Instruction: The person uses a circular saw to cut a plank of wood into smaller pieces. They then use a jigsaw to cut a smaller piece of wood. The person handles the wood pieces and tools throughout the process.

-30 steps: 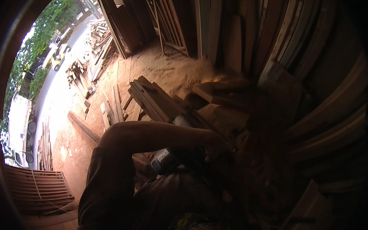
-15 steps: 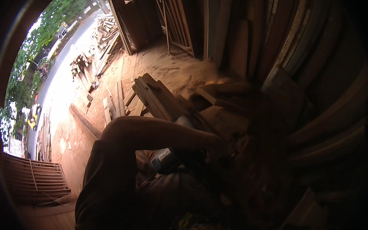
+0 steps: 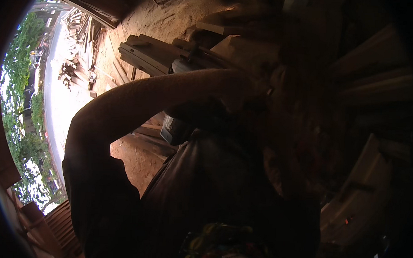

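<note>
A woodworking yard: stacked planks, sawdust-strewn dirt floor, scattered timber offcuts outdoors.

Tight, cluttered reach ahead
Stacked planks are crowding the front, a left arm is crossing the middle; bare dirt floor is lying open below left.
</note>
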